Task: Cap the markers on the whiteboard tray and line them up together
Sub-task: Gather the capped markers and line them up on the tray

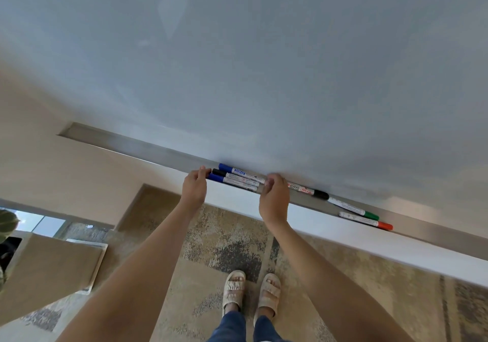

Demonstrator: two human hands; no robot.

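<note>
Three capped markers lie side by side on the metal whiteboard tray: a blue one at the back, a black one in the middle, a blue one in front. My left hand touches their cap ends with straight fingers. My right hand presses against their other ends. Further right along the tray lie a black-capped marker, a green-capped marker and a red-capped marker.
The whiteboard fills the upper view. Below the tray are a patterned carpet and my feet in sandals. A cardboard box stands on the floor at the left.
</note>
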